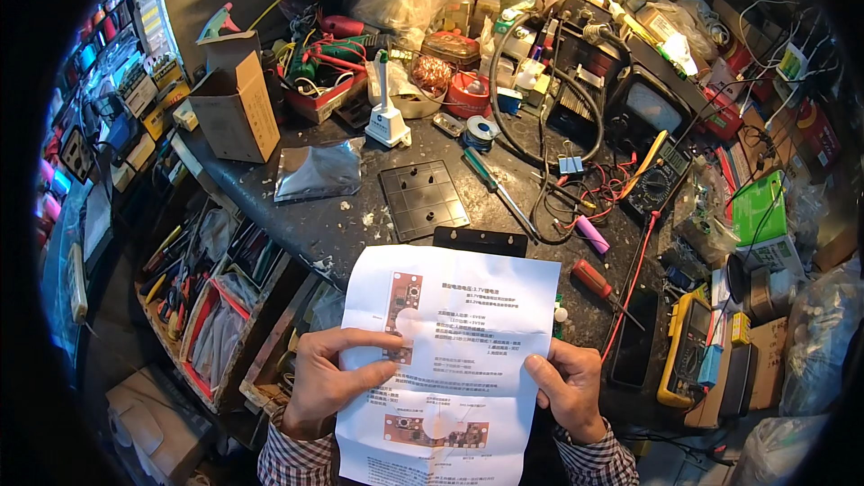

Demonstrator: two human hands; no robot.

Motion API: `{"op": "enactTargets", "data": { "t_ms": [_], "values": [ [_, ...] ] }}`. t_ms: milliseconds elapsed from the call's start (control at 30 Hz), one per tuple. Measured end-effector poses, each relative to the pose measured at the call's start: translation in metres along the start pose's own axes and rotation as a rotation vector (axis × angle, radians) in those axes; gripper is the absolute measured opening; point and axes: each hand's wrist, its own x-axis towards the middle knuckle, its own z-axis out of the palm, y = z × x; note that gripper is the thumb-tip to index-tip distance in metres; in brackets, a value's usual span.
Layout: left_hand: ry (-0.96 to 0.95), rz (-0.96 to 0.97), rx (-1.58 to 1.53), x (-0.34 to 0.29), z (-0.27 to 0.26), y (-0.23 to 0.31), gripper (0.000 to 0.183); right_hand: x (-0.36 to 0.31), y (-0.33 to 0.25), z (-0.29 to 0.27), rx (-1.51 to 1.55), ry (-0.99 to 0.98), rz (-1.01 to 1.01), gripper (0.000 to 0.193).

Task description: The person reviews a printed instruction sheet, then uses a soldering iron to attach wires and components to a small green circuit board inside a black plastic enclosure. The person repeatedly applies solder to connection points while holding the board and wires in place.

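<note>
A creased white instruction sheet (459,369) with printed text and pictures of brown circuit boards is held up low in front of me. My right hand (569,384) pinches its right edge, thumb on top and the other fingers behind the paper. Over the sheet's left part is my left hand (346,371), its thumb and index finger spread apart around the upper board picture, with nothing seen between them. Whether its remaining fingers touch the paper, I cannot tell. Beyond the sheet's top edge lie a black plate with holes (480,241) and a square black plastic panel (423,201).
Behind the panel stand a white device with an upright stem (387,121) and an open cardboard box (238,108). A green screwdriver (498,191), a red-handled screwdriver (594,281), a purple battery cell (591,234) and a yellow multimeter (688,346) lie rightward. Tool drawers (216,306) sit left.
</note>
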Motion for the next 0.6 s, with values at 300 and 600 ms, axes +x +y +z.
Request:
{"op": "enactTargets", "data": {
  "t_ms": [300, 600],
  "values": [
    [0.064, -0.033, -0.065, 0.0012, 0.0034, 0.001, 0.026, 0.0011, -0.0005, 0.0002, -0.02, 0.01, -0.005, 0.028],
    [0.049, -0.087, -0.059, 0.0002, 0.0028, 0.0037, 0.026, 0.0006, -0.0002, 0.0004, -0.021, 0.018, -0.019, 0.028]
  ]
}}
